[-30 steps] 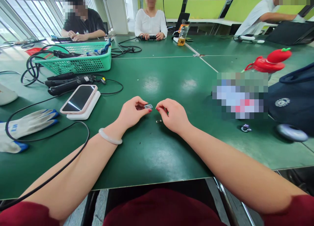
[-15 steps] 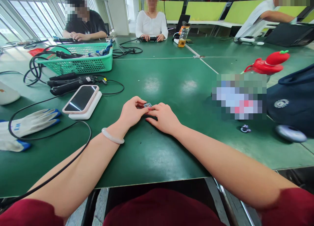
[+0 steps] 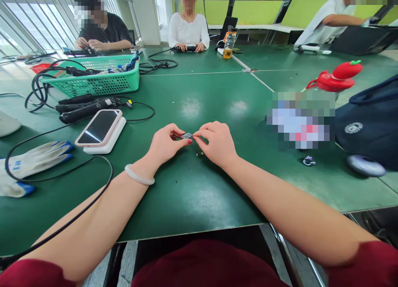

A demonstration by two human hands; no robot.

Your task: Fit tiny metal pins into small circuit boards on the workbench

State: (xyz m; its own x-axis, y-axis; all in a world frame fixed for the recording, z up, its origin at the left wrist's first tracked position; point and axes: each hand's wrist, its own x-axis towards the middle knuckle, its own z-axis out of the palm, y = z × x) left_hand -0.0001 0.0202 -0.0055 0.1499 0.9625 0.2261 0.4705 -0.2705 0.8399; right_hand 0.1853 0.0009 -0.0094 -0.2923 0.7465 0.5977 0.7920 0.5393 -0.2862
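Observation:
My left hand [image 3: 168, 142] pinches a small flat black-and-white patterned piece [image 3: 187, 135] between thumb and fingers, a little above the green table. Its exact kind is too small to tell. My right hand [image 3: 219, 142] has thumb and index finger pressed together at the right end of the same piece. Below the right fingertips, a tiny pale rectangular piece [image 3: 199, 154] lies on the tabletop.
To the left are a phone [image 3: 99, 127] on a white box, a work glove [image 3: 40, 158], black cables and a green basket [image 3: 102, 86]. On the right lie a small shiny object [image 3: 309, 161], a mouse [image 3: 366, 166] and a dark bag [image 3: 370, 121]. Several people sit beyond.
My right hand has turned upright, its fingers lifted and drawn into a pinch, exposing more of the patterned piece. The tiny pale piece on the table now shows. The view has shifted slightly.

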